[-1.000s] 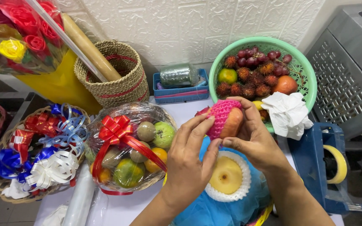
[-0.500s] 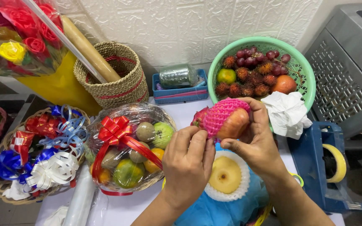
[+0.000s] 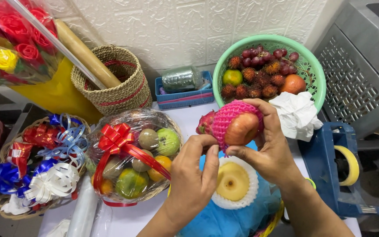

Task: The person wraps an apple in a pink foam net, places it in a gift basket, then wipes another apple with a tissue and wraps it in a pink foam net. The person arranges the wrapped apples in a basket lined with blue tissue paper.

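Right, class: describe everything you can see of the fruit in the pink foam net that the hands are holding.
The fruit in the pink foam net is round, smooth and orange-red, its bare end facing the camera. The net, a soft mesh, wraps the rest of it. It is held up above a yellow pear in a white foam cup. The right hand cups it from behind and below; the left hand pinches the net's lower edge.

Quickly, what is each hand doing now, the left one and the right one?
Left hand: closed, pinching the edge of the pink foam net.
Right hand: closed around the orange-red fruit in that net.
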